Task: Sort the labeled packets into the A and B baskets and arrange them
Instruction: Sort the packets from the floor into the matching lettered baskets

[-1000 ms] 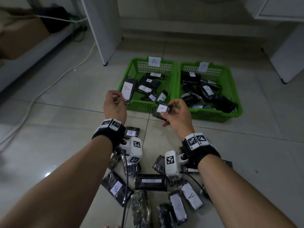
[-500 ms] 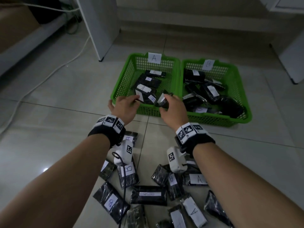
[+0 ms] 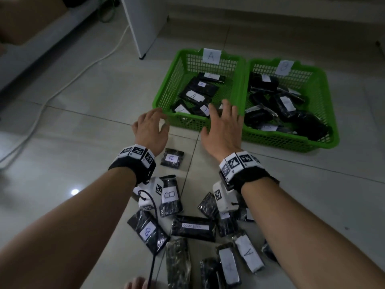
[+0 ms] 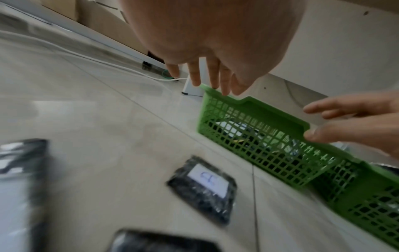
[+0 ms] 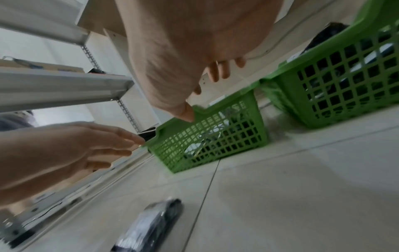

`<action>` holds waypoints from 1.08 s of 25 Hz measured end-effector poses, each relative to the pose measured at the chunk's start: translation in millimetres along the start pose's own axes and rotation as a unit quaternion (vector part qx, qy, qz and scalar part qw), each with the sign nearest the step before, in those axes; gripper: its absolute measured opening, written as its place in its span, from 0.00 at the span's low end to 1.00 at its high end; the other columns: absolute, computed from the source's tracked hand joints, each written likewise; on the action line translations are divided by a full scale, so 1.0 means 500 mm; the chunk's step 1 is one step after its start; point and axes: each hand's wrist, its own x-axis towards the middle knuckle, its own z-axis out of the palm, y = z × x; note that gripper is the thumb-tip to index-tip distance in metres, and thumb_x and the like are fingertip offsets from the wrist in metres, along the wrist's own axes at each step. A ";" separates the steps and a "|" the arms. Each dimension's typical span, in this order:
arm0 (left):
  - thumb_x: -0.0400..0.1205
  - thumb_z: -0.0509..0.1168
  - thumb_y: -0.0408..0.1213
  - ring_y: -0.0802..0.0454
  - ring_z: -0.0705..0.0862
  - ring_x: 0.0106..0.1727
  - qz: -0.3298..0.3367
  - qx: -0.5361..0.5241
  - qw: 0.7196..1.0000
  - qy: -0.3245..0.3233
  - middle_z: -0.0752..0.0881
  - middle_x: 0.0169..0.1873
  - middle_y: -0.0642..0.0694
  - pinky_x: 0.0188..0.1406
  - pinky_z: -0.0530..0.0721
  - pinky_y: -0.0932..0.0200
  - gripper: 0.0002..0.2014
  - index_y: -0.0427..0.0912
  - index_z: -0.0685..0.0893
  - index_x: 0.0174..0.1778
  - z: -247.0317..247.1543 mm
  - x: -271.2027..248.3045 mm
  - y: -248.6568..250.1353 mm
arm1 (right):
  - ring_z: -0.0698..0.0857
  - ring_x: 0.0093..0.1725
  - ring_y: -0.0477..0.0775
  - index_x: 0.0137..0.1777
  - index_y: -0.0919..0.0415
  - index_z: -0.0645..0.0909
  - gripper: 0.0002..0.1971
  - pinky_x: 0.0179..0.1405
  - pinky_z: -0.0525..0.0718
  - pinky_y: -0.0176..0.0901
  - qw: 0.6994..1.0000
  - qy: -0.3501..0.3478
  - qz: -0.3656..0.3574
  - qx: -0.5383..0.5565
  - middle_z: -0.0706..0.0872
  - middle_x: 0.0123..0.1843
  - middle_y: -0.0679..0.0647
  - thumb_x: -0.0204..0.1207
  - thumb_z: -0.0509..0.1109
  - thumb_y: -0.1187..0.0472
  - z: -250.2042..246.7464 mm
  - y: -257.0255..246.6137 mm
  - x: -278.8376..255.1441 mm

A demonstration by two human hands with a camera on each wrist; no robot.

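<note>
At green mesh A basket (image 3: 188,122) — left hand (image 3: 151,130), right hand (image 3: 224,127), fingers spread, empty.

A basket (image 3: 166,94) left of B basket (image 3: 325,97), loose packets (image 3: 192,227) in front

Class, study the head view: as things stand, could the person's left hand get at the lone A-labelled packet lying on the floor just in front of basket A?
Probably yes. The left hand is open and holds nothing, and the A packet lies flat on bare tile beside that wrist, apart from the other packets, with nothing on top of it.
</note>
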 end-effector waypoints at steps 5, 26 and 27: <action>0.75 0.63 0.27 0.41 0.84 0.56 -0.074 0.002 0.997 -0.020 0.85 0.55 0.42 0.56 0.79 0.52 0.15 0.45 0.88 0.53 -0.040 -0.081 -0.092 | 0.77 0.65 0.55 0.69 0.59 0.80 0.19 0.63 0.84 0.52 0.976 -0.018 -0.136 0.171 0.76 0.67 0.55 0.78 0.70 0.65 0.054 -0.083 -0.076; 0.63 0.76 0.40 0.41 0.86 0.48 -0.074 -0.007 0.989 -0.126 0.89 0.49 0.46 0.47 0.86 0.48 0.28 0.49 0.81 0.61 -0.075 -0.216 -0.177 | 0.75 0.71 0.63 0.83 0.59 0.70 0.47 0.69 0.74 0.47 0.953 -0.172 -0.061 0.241 0.80 0.72 0.61 0.63 0.87 0.58 0.139 -0.052 -0.123; 0.62 0.76 0.42 0.41 0.86 0.48 -0.073 -0.013 0.992 -0.105 0.88 0.49 0.47 0.47 0.85 0.49 0.30 0.50 0.80 0.62 -0.076 -0.211 -0.164 | 0.77 0.71 0.62 0.84 0.58 0.69 0.47 0.71 0.75 0.47 0.949 -0.157 -0.054 0.268 0.81 0.72 0.60 0.64 0.86 0.59 0.130 -0.048 -0.129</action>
